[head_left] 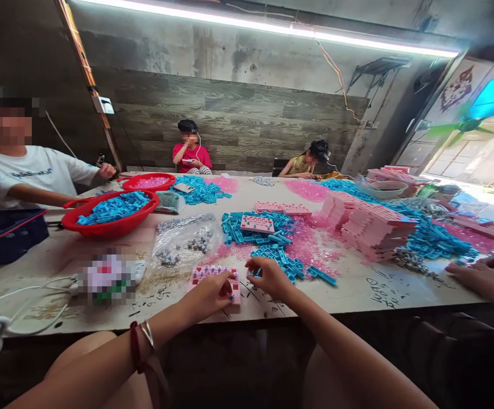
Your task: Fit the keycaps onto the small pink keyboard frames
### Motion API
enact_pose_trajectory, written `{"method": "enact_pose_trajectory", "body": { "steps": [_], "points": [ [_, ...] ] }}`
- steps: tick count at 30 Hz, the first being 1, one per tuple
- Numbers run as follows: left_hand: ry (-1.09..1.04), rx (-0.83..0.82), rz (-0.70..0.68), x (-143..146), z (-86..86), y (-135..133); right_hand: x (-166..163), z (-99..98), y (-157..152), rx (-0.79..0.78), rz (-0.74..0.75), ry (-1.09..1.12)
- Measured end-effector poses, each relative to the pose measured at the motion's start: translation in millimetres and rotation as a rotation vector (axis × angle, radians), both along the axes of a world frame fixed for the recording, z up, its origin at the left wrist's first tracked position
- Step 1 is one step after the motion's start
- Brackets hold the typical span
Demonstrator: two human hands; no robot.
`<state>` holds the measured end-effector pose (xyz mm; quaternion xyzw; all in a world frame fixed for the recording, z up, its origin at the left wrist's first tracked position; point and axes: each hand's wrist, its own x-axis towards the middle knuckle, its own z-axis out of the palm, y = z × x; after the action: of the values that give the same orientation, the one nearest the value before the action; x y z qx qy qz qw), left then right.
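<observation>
A pink panel (196, 279) bearing small clear pieces is lying near the front edge of the table (340, 296), partly covered by the person's left hand (212, 288). That hand is resting on the panel with its fingers curling; I cannot tell whether they are pinching anything. The right hand (269, 275) is curling just beside the panel, thumb and forefinger bending toward each other, and I cannot tell whether a piece is between them. Beyond it, blue strips (274, 257) are lying heaped, with 1 printed panel (257, 224) resting on the farther pile and pink bits (310, 250) spreading around. Stacked pink panels (377, 224) are standing to the right; a clear plastic bag (182, 241) is lying to the left. Farther left, 2 red baskets (102, 229) are holding blue strips and pink bits. Across the table, 2 people (191, 158) are sitting.
</observation>
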<state>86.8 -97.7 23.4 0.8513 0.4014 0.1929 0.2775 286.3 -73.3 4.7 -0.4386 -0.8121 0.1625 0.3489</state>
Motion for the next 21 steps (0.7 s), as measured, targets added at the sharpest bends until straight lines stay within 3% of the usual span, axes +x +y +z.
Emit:
{"method": "enact_pose_trajectory", "body": {
  "steps": [6,17,21],
  "points": [
    [-0.004,-0.028,-0.008,-1,-2.2,1,10,-9.3,23,-0.003,-0.109,-0.067],
    [0.065,0.047,0.010,0,-2.2,-2,-14,-6.3,49,0.066,-0.162,-0.240],
    [0.110,0.085,-0.001,-3,-3.1,-2,22,6.7,50,0.017,-0.454,-0.295]
  ]
}}
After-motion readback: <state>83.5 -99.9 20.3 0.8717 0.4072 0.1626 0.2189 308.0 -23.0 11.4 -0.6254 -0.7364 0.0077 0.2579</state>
